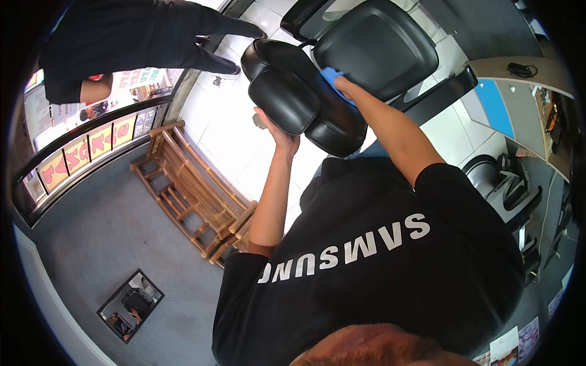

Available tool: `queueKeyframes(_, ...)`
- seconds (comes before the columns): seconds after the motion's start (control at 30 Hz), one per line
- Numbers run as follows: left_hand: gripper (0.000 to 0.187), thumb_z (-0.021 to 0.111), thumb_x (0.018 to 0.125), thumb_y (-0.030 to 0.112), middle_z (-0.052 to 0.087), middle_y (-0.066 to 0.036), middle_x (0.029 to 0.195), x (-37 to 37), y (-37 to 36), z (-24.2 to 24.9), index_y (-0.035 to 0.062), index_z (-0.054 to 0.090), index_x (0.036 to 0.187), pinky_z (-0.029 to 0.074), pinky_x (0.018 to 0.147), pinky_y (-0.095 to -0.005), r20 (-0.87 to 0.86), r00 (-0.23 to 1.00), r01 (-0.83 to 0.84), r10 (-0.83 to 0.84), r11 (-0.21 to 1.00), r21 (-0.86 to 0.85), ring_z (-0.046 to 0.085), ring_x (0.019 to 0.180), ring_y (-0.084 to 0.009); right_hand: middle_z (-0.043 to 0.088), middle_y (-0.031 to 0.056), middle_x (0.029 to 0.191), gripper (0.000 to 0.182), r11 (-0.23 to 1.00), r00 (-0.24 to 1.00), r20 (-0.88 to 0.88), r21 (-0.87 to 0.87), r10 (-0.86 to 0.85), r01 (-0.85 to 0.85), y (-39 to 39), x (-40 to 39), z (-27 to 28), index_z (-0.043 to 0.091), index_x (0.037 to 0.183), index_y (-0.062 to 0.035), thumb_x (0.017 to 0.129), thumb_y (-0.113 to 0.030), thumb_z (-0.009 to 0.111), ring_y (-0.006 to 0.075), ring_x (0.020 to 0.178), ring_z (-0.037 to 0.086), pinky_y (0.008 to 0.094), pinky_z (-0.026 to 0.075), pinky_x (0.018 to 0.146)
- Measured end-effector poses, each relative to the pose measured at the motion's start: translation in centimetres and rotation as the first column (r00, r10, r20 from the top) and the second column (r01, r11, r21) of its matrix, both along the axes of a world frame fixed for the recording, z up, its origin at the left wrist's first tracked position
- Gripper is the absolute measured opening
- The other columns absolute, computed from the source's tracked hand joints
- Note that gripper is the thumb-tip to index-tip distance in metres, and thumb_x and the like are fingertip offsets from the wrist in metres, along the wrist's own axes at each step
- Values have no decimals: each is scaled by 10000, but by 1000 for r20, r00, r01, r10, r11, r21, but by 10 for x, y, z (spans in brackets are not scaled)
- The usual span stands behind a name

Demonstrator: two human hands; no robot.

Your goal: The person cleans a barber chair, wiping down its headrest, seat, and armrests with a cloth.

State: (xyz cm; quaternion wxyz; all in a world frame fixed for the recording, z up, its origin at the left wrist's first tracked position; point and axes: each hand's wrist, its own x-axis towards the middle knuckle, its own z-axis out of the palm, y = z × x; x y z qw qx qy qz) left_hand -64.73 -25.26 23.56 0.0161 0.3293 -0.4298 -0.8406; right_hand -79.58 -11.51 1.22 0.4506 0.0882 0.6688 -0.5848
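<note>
A black padded chair, like a barber's chair, stands in front of me, with its seat (372, 52) beyond the backrest (339, 125). The backrest's top carries a rounded headrest cushion (284, 100). My left hand (281, 131) grips the near left side of the headrest, its fingers partly hidden behind the cushion. A blue cloth (331, 75) is in my right hand (345, 87), pressed against the seat-facing side of the backrest. Most of the right fingers are covered by the cloth.
A bamboo bench (189, 189) stands on the left by the grey wall. Another person in black (128, 36) is at the glass front. To the right are a wooden counter (555, 76) with a black cable and a second black chair (488, 177). The floor has white tiles (229, 143).
</note>
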Motion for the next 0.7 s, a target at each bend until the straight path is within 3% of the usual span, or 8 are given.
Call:
queueKeyframes(0.1, 977, 333, 907, 887, 524, -57, 1453, -5, 5, 11, 125, 448, 1507, 418, 1153, -419, -20, 1000, 9, -9, 1000, -17, 516, 1332, -229, 408, 120, 1618, 617, 993, 989, -119, -78, -92, 83, -36, -56, 121, 317, 1625, -166, 1081, -452, 365, 234, 1456, 418, 373, 343, 1182)
queueKeyframes(0.13, 960, 334, 916, 877, 527, -56, 1449, -4, 3, 10, 125, 452, 1502, 417, 1153, -417, -29, 999, 16, -16, 1000, -19, 519, 1328, -226, 494, 104, 1550, 559, 950, 882, -368, -209, -295, 231, -64, -64, 115, 421, 1569, -136, 1090, -422, 396, 184, 1398, 468, 349, 361, 1162)
queueKeyframes(0.27, 915, 335, 942, 847, 534, -54, 1442, -2, -2, 0, 130, 454, 1498, 420, 1150, -409, -58, 998, 12, -12, 1000, 6, 524, 1320, -218, 691, 33, 1266, 416, 786, 787, -533, -610, -310, -104, -89, -85, 251, 694, 1291, -88, 1039, -401, 584, 144, 1172, 618, 300, 452, 1052)
queueKeyframes(0.37, 980, 297, 922, 882, 485, -55, 1510, -1, -2, -1, 135, 394, 1549, 413, 1155, -404, -30, 997, 69, -69, 997, -22, 475, 1394, -209, 711, 180, 1264, 417, 974, 651, -758, -177, -43, -142, -120, -81, 198, 743, 1176, -84, 996, -427, 589, 350, 1254, 626, 433, 447, 1074)
queueKeyframes(0.4, 976, 293, 926, 878, 482, -57, 1513, -2, -3, -3, 132, 394, 1548, 412, 1156, -406, -39, 998, 52, -52, 998, -24, 472, 1396, -210, 683, 201, 1312, 398, 966, 380, -916, -204, -130, -159, -115, -71, 195, 765, 1132, -74, 1004, -403, 581, 357, 1296, 592, 463, 431, 1094)
queueKeyframes(0.43, 972, 289, 930, 873, 479, -60, 1516, -2, -4, -6, 128, 394, 1547, 411, 1156, -407, -47, 998, 34, -36, 999, -25, 470, 1398, -210, 655, 202, 1364, 386, 969, 308, -938, -209, -160, -132, -109, -56, 191, 774, 1100, -63, 1003, -385, 584, 367, 1324, 564, 467, 419, 1107)
queueKeyframes(0.6, 975, 288, 929, 873, 483, -69, 1513, 3, -4, -5, 122, 388, 1543, 419, 1153, -410, -28, 998, 62, -64, 997, -41, 487, 1383, -216, 620, 145, 1436, 407, 844, 684, -669, -516, -292, -144, -48, -4, 215, 713, 1174, 56, 1009, -296, 591, 274, 1301, 581, 368, 419, 1110)
queueKeyframes(0.7, 995, 312, 905, 895, 527, -67, 1463, 3, -5, -7, 120, 416, 1521, 444, 1136, -405, -17, 997, 76, -77, 996, -56, 528, 1342, -219, 662, 146, 1356, 396, 669, 897, 149, -618, -417, 413, -22, 0, 214, 693, 1200, 9, 1014, -320, 574, 255, 1255, 614, 370, 429, 1109)
